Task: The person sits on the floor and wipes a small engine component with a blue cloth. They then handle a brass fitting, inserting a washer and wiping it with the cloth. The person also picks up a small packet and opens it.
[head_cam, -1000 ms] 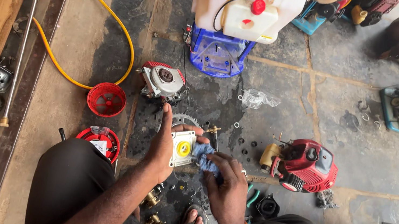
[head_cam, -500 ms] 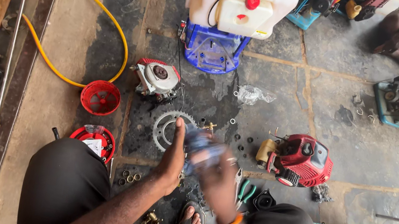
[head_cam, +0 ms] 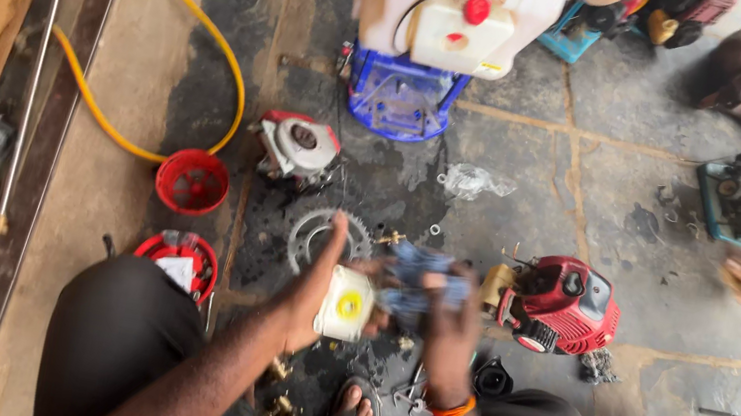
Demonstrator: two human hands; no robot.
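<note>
The left hand (head_cam: 315, 295) grips a small white part with a yellow disc (head_cam: 346, 303), fingers clamped around its edge, holding it above the floor (head_cam: 519, 173) just left of the red engine (head_cam: 562, 305). The right hand (head_cam: 452, 319) presses a blue rag (head_cam: 409, 276) against the part, fingers closed on the cloth; motion blur hides the exact grip. Wiping seems to be the step in hand. It would go best with the part held steady and the rag folded to a clean face, kept away from the loose screws and the toothed gear (head_cam: 311, 228) left of the engine.
</note>
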